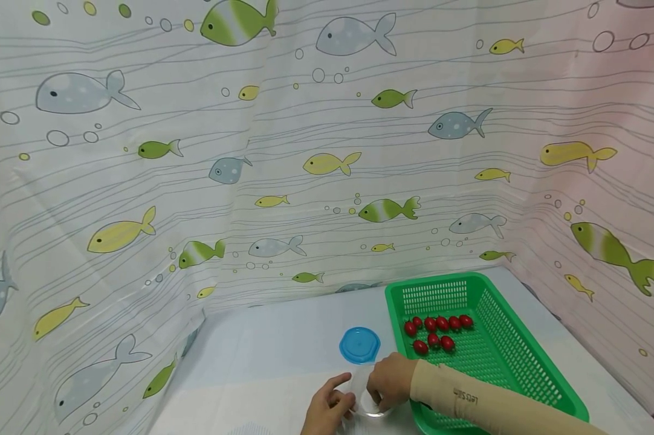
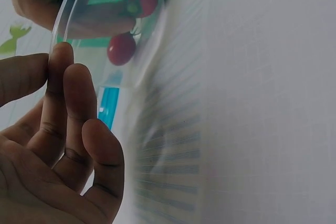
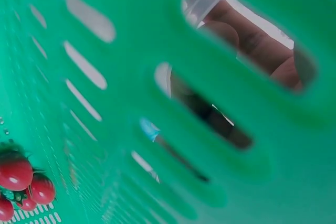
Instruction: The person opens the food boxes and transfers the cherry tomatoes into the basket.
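Note:
A clear plastic container (image 1: 361,378) stands on the table between both hands. My left hand (image 1: 329,406) pinches its rim between thumb and fingertips, as the left wrist view shows. My right hand (image 1: 392,379) reaches down inside, its fingers curled. Through the clear wall, one cherry tomato (image 2: 143,1) sits between the right thumb and fingertips near the container's bottom. Just below those fingers in the left wrist view lies a second cherry tomato (image 2: 121,50). In the right wrist view the basket wall (image 3: 121,103) covers most of the hands.
Right of the container stands a green slotted basket (image 1: 394,302) with several cherry tomatoes (image 1: 442,324) toward its far left. The right forearm crosses over the basket's near side. A blue lid (image 1: 359,345) lies flat behind the container. A fish-patterned curtain (image 1: 305,229) surrounds the table.

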Demonstrator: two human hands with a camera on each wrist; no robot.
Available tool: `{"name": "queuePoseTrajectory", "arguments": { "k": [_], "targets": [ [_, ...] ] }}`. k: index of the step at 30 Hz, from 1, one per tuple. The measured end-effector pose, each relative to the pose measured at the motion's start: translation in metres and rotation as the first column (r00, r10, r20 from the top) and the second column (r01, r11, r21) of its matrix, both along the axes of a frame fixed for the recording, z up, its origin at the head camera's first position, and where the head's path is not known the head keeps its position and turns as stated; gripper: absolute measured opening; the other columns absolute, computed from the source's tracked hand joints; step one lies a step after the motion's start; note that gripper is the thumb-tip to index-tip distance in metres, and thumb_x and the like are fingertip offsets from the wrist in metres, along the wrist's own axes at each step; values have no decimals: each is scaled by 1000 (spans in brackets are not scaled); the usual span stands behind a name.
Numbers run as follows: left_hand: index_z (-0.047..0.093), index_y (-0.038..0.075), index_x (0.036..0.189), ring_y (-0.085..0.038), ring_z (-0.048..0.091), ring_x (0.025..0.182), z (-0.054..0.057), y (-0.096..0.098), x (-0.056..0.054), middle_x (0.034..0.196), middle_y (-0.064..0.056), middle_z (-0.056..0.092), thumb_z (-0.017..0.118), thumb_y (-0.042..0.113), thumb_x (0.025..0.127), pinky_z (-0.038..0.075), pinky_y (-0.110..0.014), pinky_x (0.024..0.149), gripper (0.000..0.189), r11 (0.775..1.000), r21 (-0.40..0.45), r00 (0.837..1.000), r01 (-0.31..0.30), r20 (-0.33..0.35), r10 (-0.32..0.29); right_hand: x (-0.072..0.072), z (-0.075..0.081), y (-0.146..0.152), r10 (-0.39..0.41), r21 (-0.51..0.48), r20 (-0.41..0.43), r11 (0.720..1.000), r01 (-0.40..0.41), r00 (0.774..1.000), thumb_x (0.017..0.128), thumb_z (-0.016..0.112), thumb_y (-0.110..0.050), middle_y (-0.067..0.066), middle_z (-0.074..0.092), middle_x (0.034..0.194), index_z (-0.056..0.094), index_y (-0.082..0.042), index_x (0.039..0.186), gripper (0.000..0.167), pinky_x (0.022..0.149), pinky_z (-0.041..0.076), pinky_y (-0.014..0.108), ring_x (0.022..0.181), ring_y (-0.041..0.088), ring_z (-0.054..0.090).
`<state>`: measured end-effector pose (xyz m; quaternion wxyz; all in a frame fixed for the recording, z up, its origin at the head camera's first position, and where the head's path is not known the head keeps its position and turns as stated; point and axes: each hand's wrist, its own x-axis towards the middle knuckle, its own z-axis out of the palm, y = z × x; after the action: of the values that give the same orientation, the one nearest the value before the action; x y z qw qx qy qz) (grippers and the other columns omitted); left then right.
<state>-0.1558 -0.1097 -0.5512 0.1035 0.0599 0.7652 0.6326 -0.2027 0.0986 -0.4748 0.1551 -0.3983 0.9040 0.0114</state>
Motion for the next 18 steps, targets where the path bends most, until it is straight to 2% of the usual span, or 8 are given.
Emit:
{"name": "queuePoseTrajectory", "arguments": {
  "k": [9, 18],
  "targets": [
    [55, -2, 140, -19, 65, 70, -1, -1, -1, 81, -10, 71, 67, 20, 99, 47, -27, 59, 48, 1000, 2, 1000, 9, -6, -9, -3, -3, 0, 0, -5, 25, 1000, 0, 1000, 84, 83, -29, -19, 61, 68, 75, -30, 80, 9, 59, 40, 23, 62, 0, 50],
    [54, -4, 139, -20, 66, 69, 0, -1, 0, 79, -7, 69, 68, 20, 99, 46, -27, 58, 49, 1000, -4, 1000, 1, -16, -1, -4, 3, 2, 20, -49, 209, 999, -10, 978, 88, 77, -28, -20, 59, 72, 71, -30, 84, 7, 61, 41, 22, 66, -1, 50]
  ]
}}
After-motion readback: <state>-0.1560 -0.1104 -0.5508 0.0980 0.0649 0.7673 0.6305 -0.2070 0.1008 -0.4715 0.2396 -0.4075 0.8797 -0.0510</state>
